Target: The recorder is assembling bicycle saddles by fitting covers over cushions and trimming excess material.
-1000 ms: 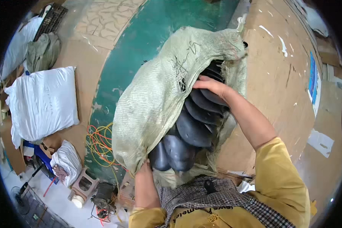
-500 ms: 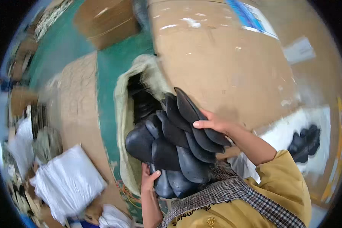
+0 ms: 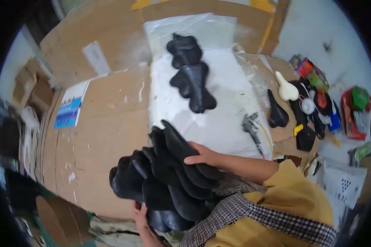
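I carry a nested stack of black bicycle saddle shells (image 3: 165, 177) against my chest. My right hand (image 3: 202, 155) presses on the top of the stack, fingers curled over a shell. My left hand (image 3: 141, 218) supports the stack from below. Ahead, a row of the same black saddle shells (image 3: 191, 78) lies on a white sheet (image 3: 231, 119) spread over cardboard.
Brown cardboard (image 3: 107, 136) covers the surface, with a blue-printed paper (image 3: 70, 109) at the left. A metal air gun (image 3: 251, 127) lies beside the sheet. To the right are a single black saddle (image 3: 277, 113), a cream saddle (image 3: 286, 88) and mixed small items (image 3: 317, 107).
The stack has come out of the woven sack and my view has swung from the sack on the floor to the cardboard table with the white sheet.
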A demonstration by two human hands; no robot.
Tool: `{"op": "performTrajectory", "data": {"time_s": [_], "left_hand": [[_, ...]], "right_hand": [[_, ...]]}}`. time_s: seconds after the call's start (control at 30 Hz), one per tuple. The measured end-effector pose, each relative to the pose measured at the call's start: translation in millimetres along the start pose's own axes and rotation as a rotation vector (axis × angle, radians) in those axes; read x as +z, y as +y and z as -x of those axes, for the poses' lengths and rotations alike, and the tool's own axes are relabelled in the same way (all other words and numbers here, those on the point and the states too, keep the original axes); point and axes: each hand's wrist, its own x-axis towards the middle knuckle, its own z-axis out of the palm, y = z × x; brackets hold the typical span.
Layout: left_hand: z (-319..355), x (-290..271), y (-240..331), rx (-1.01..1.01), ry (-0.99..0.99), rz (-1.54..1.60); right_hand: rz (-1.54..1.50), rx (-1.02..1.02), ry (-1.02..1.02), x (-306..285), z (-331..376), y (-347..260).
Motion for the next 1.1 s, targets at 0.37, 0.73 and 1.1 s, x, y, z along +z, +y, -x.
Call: {"op": "performTrajectory", "data": {"time_s": [0.37, 0.73, 1.1], "left_hand": [[-240, 411, 244, 0.347, -1.037, -0.08], [-536, 565, 289, 1.029, -1.055, -0.671], [-399, 593, 299, 0.523, -0.444, -0.087]], "right_hand": [[-0.073, -0.814, 0.818, -223, 109, -114], [0.527, -0.915, 1.079, -289, -15, -175], [1.128, -0.285, 1.224, -354, -83, -52]]}}
